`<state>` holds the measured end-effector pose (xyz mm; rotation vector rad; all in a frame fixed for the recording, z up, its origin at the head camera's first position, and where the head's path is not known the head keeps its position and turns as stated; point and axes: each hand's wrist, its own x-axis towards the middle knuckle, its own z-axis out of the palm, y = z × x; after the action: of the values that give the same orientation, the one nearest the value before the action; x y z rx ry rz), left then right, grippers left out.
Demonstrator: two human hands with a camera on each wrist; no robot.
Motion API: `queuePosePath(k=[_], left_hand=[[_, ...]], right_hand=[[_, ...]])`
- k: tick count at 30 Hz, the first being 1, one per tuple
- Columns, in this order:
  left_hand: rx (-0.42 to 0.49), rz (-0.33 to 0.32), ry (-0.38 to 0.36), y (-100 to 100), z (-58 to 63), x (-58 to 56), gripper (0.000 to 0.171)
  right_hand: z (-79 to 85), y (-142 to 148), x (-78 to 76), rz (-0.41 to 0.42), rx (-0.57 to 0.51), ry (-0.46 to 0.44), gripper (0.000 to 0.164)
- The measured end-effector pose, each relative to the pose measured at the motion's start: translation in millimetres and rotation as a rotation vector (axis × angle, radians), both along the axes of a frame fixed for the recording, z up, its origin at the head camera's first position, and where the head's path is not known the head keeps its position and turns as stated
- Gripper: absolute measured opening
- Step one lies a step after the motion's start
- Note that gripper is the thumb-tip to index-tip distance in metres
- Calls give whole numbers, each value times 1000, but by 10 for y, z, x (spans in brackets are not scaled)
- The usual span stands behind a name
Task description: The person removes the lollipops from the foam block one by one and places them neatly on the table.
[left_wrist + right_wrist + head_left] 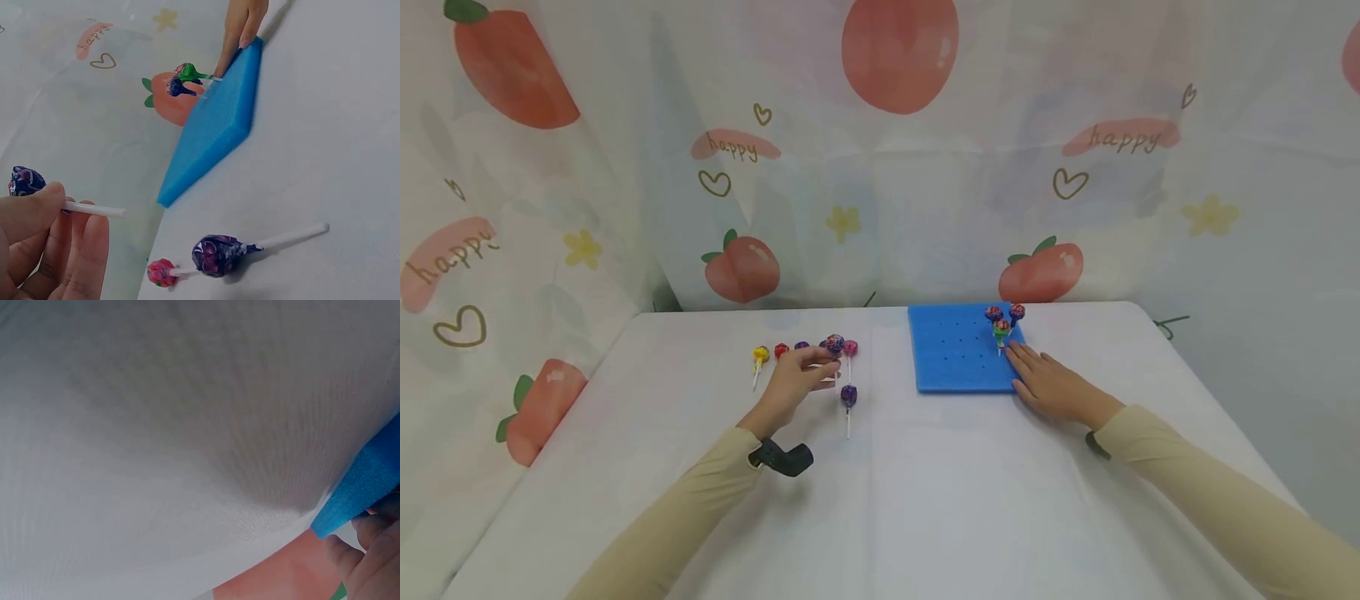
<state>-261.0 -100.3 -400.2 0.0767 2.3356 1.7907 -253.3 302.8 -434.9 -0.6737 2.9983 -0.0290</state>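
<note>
My left hand (792, 382) pinches the white stick of a purple-wrapped lollipop (26, 181) between thumb and fingers, with the candy end up in the head view. It is above a row of lollipops on the table. My right hand (1051, 390) lies along the right edge of a blue foam board (951, 371) dotted with small holes, its straight fingers touching that edge. Upright at the board's back right stand a green-wrapped lollipop (1002, 328) and two darker ones (1017, 311). The right wrist view mostly holds tablecloth, with the board's corner and fingertips at the edge.
On the white table lie a yellow lollipop (761, 355), a red one (781, 350), a pink one (851, 347) and a purple one (848, 395) nearer the front. Others are partly hidden behind the left hand. A printed curtain (880, 217) hangs behind the table.
</note>
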Motion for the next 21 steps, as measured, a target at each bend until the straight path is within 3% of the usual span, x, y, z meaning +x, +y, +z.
queuePosePath(k=[12,21], left_hand=[[-8,55,-88,-162,-249,61,32],[-56,83,-101,-172,-371,87,27]], right_hand=[[3,3,-11,2,8,-2,61],[16,-6,1,0,6,1,60]])
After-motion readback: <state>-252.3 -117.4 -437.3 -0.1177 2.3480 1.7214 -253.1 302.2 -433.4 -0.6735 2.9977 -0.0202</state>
